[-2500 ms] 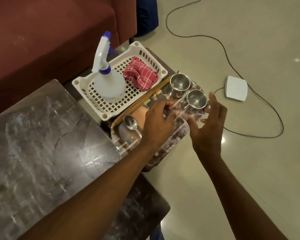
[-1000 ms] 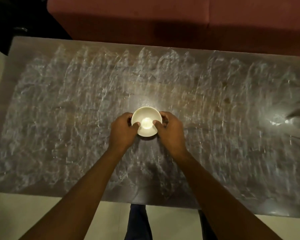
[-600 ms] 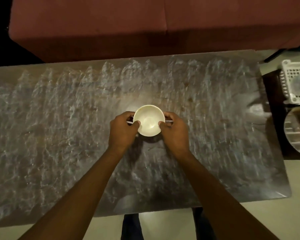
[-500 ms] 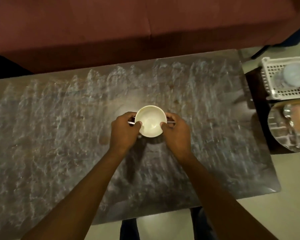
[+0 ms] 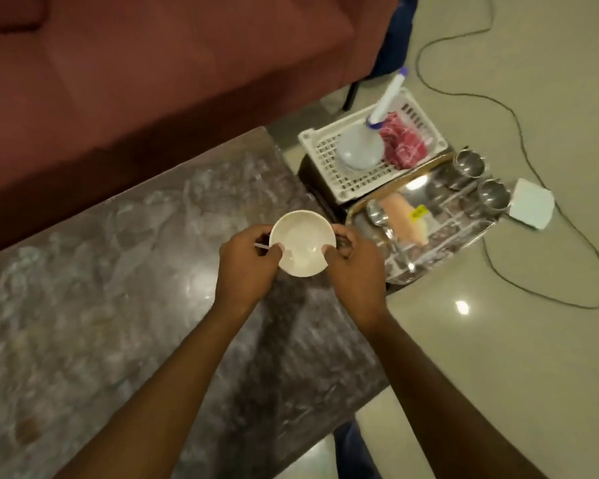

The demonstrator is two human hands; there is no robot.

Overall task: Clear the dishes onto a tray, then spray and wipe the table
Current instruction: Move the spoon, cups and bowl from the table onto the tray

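Cradling the small white bowl (image 5: 301,242) by its rim, the left hand (image 5: 246,271) and right hand (image 5: 355,271) curl their fingers (image 5: 274,251) round it above the bench's (image 5: 118,305) right end. It looks light, stiff, glossy and breakable, so a hold on both sides suits it. Just past that edge lies the shiny tray (image 5: 440,259), over a pale tiled floor (image 5: 498,357).

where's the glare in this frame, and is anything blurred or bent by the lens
Head view: hard glare spots on the floor and the steel tray, a softer sheen on the table; spray bottle and red cloth are motion-smeared; bowl reads fairly sharp; wide-angle lens leans the bottle outward.
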